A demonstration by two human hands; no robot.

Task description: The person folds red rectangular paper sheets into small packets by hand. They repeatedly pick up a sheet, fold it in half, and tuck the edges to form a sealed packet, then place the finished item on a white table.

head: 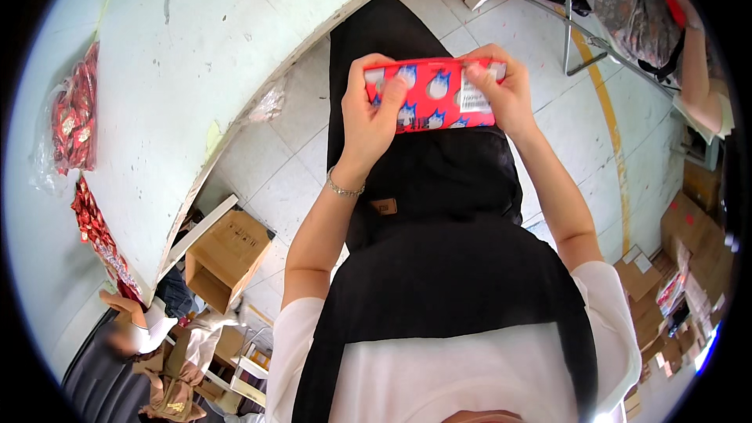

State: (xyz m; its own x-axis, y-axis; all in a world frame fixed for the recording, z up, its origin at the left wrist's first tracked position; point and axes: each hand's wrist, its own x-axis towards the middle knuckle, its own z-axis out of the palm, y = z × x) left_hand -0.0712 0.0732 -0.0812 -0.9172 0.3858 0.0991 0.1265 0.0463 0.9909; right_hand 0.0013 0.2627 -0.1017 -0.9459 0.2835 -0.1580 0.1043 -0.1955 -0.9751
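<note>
Both hands grip a flat red piece with blue and white cartoon figures [437,107], held up in front of the black apron [423,188]. My left hand [376,106] pinches its left end, thumb across the front. At the right end, my right hand [499,91] holds it with the thumb beside a white printed label [474,94]. The piece looks like folded fabric or a soft pouch; which one I cannot tell. Its back and most of my fingertips are hidden.
A white worktable [235,23] curves along the left, bearing bagged red items [76,117] and a red pile [106,235]. An open cardboard box [229,252] is below it. Co-workers are at lower left and upper right, near a metal-framed stand [568,29]. Cartons [699,217] stand right.
</note>
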